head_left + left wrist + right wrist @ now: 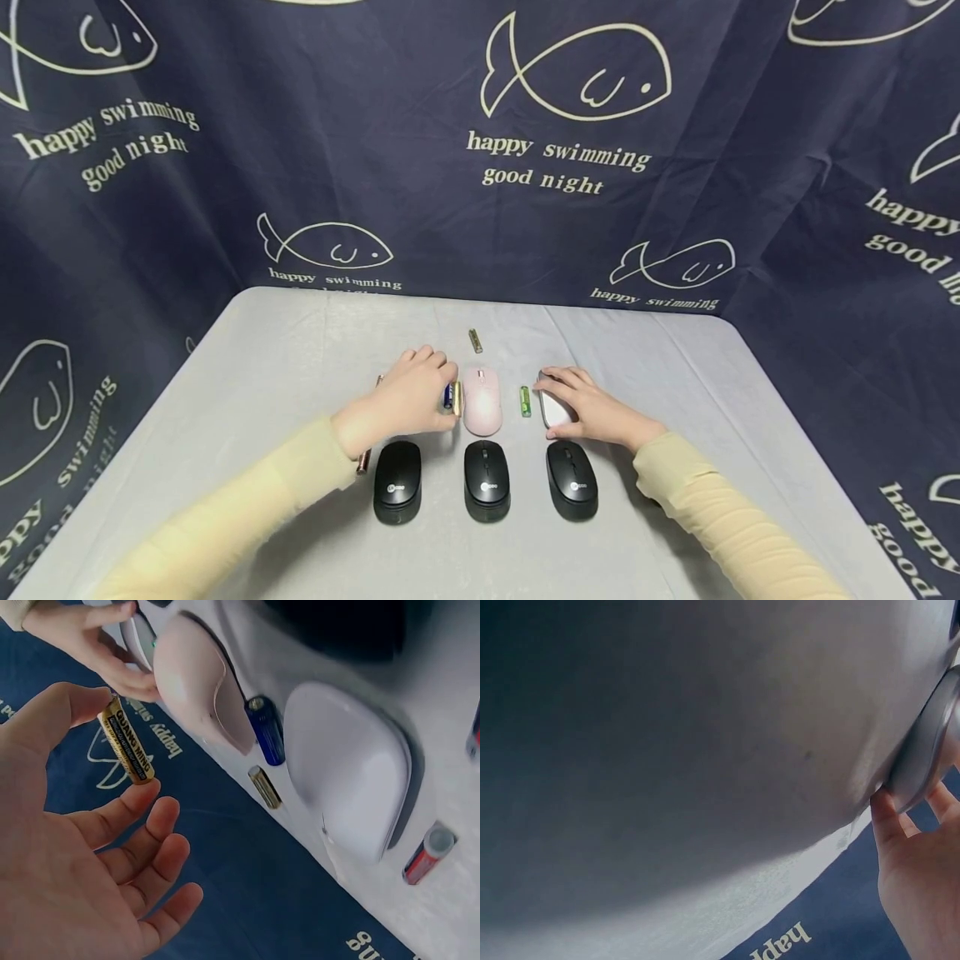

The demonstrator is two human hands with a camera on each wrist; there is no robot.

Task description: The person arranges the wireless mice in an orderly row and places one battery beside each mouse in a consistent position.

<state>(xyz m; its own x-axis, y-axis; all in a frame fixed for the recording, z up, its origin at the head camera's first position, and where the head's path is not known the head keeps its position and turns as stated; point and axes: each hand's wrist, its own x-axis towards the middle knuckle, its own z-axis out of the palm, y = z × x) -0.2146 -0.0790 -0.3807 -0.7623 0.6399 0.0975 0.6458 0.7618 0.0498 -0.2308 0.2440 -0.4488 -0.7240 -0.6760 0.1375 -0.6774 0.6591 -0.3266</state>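
My left hand (412, 392) pinches a gold battery (126, 742) by its two ends, between thumb and forefinger; the other fingers are spread. Just right of it lies a pink mouse (482, 408), and a blue battery (265, 729) is on the table beside that mouse. A second pale mouse (345, 765), seen in the left wrist view, is hidden under my left hand in the head view. On the right, my right hand (596, 410) grips a white mouse with grey sides (556, 410), thumb and fingers at its edges. A green battery (525, 401) lies between the pink and white mice.
Nearer me stand three black mice in a row: left (397, 483), middle (487, 482) and right (572, 482). Another gold battery (475, 340) lies farther back. A reddish battery (363, 462) shows beside my left wrist. A dark blue curtain (450, 208) surrounds the table.
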